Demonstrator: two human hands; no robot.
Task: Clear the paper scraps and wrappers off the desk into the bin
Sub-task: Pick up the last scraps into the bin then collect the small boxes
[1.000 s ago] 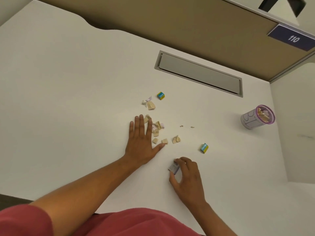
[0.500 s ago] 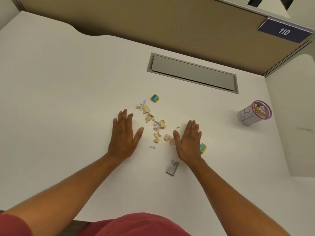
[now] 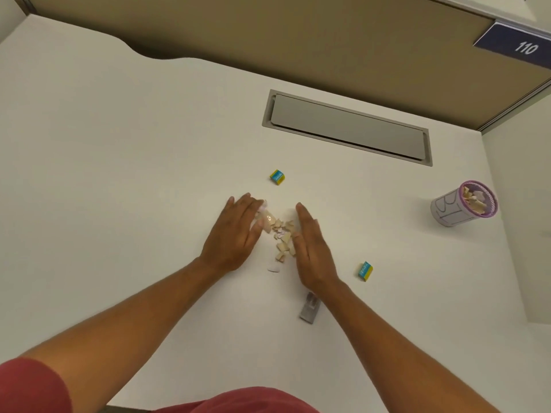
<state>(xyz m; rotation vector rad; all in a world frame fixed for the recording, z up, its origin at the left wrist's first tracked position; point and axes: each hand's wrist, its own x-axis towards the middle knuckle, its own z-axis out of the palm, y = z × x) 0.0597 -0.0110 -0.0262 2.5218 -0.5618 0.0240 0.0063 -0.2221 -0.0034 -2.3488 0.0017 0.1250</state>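
left hand (image 3: 235,234) flat, fingers spread, holding nothing | right hand (image 3: 313,245) on edge, fingers straight, holding nothing | paper scraps (image 3: 281,235) heaped on counter (image 3: 119,174) between both, touching them | bin (image 3: 463,207) well apart, far right, scraps inside

The counter (image 3: 119,174) is white and smooth. A small pile of tan paper scraps (image 3: 283,236) lies in the middle of it. Just below the pile lies one white scrap (image 3: 273,269). Above the pile sits a little blue and yellow box (image 3: 277,177). Another box like it (image 3: 365,271) sits to the right of the pile. A grey wrapper (image 3: 310,308) lies below the pile. Far to the right of the pile stands a small bin (image 3: 447,210) with a purple rim. A grey flap (image 3: 346,126) is set into the counter above the pile.
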